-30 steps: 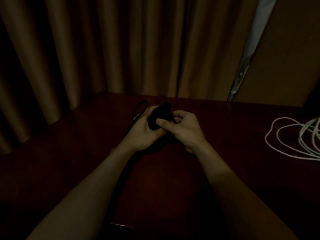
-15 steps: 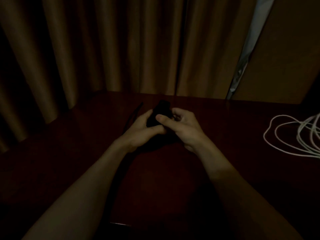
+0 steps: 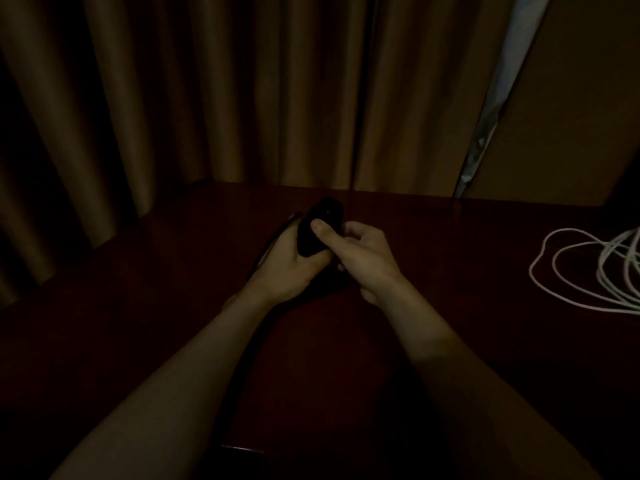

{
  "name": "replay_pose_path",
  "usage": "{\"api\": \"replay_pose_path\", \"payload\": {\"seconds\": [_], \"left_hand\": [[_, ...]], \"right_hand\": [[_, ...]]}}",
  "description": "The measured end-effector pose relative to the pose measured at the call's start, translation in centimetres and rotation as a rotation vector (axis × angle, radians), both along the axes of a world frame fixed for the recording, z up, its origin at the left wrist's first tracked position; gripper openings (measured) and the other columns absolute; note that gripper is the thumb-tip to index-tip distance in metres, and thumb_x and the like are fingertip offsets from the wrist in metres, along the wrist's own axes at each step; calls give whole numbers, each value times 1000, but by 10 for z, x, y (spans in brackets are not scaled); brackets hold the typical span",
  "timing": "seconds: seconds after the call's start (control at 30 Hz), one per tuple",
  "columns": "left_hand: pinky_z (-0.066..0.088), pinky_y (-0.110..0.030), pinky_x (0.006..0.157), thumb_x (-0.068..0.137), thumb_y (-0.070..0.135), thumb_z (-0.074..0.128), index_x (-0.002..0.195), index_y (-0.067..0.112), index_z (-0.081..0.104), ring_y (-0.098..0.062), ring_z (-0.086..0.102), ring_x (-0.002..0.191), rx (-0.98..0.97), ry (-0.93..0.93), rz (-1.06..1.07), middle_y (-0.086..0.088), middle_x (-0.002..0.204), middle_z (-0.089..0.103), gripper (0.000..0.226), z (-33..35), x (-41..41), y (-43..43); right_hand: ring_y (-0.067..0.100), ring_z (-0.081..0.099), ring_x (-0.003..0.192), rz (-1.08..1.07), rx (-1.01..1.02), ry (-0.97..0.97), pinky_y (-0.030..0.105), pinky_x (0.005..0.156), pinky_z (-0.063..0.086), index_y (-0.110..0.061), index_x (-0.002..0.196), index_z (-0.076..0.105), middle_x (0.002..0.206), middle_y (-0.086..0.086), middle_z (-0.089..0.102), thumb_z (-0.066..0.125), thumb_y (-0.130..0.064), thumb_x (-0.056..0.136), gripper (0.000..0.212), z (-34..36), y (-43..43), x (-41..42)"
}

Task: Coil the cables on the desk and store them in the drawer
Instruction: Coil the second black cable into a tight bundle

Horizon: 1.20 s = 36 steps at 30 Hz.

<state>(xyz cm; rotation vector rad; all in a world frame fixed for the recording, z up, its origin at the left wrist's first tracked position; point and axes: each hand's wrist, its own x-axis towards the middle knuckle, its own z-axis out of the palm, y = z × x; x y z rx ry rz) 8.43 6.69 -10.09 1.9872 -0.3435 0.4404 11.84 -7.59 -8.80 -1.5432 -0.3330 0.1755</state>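
The room is very dark. Above the middle of the dark wooden desk (image 3: 450, 341), both hands hold a black coiled cable bundle (image 3: 318, 226). My left hand (image 3: 287, 268) grips it from the left and below. My right hand (image 3: 363, 258) holds it from the right, thumb pressed on its front. A loose black strand (image 3: 273, 244) trails down behind my left hand toward the desk's near edge. A white cable (image 3: 585, 271) lies in loose loops at the desk's right side, partly cut off by the frame edge. No drawer shows.
Brown curtains (image 3: 207, 98) hang close behind the desk and along its left side. A narrow pale gap (image 3: 498, 98) shows between curtain and a brown panel at the right. The desk's near edge (image 3: 242, 448) sits between my forearms.
The black bundle has turned more upright in my hands and the strand loop at its left has drawn in. My right thumb has moved onto the bundle's front.
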Motion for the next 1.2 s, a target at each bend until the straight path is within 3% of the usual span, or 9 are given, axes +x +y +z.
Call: {"api": "replay_pose_path", "payload": {"seconds": [0.1, 0.2, 0.3, 0.53, 0.67, 0.8, 0.97, 1.1, 1.2], "left_hand": [[57, -22, 67, 98, 23, 71, 107, 23, 66, -5, 71, 81, 32, 39, 11, 9, 93, 72, 10, 1, 1, -1], [62, -32, 85, 89, 22, 81, 121, 22, 65, -14, 74, 100, -182, 271, -29, 1, 111, 75, 35, 3, 2, 5], [59, -33, 83, 91, 8, 75, 119, 15, 66, -21, 73, 98, -312, 412, -219, -4, 106, 75, 30, 9, 0, 12], [56, -29, 65, 97, 3, 68, 104, 4, 68, -22, 71, 79, -228, 227, -183, -9, 89, 73, 7, 6, -2, 4], [61, -37, 73, 89, 16, 77, 114, 13, 61, -20, 74, 86, -195, 147, -4, -6, 100, 75, 30, -2, 6, 5], [61, -28, 75, 84, 20, 82, 127, 23, 58, -3, 71, 89, 6, -27, 191, 9, 104, 71, 50, -4, 8, 7], [62, -33, 80, 82, 21, 87, 118, 23, 61, -11, 74, 93, -132, 147, 104, 3, 105, 74, 45, -3, 9, 8], [57, -26, 80, 84, 15, 80, 119, 19, 64, -17, 74, 96, -237, 270, -146, 1, 103, 74, 39, 3, 4, 15], [57, -29, 75, 94, 12, 73, 115, 14, 68, -18, 73, 87, -217, 233, -137, -3, 94, 74, 22, 3, 4, 14]], "right_hand": [[12, 75, 75, 9, -16, -4, 18, 56, 52, 1, 93, 66, 94, 7, 77, 79, -37, 90, 40, 0, -6, 5], [18, 71, 76, 119, -50, -25, 25, 60, 50, -10, 81, 60, 90, 11, 73, 79, -37, 90, 34, 2, -21, 14], [15, 72, 80, 302, -32, 11, 22, 62, 52, -11, 89, 70, 90, 5, 75, 76, -33, 91, 22, 5, -29, 14], [4, 59, 62, 87, -21, 52, 19, 51, 44, -10, 119, 71, 86, -4, 73, 76, -39, 91, 40, -2, -9, 9], [2, 69, 65, 7, -46, -13, 16, 52, 48, -9, 115, 70, 93, -1, 77, 80, -46, 86, 48, 0, -4, 8], [10, 73, 104, 26, -122, -101, 28, 87, 62, -15, 128, 67, 117, 2, 75, 87, -57, 72, 73, -3, 2, 5], [13, 76, 94, 134, -13, -50, 23, 71, 59, -11, 118, 72, 106, 4, 78, 79, -30, 91, 34, -2, -6, 5], [21, 75, 103, 239, -24, -60, 40, 91, 59, -16, 122, 72, 110, 3, 78, 76, -34, 93, 35, -3, -15, 9], [3, 64, 64, 235, 14, -14, 17, 55, 46, -13, 122, 72, 85, -9, 75, 71, -33, 96, 33, -2, -17, 9]]}}
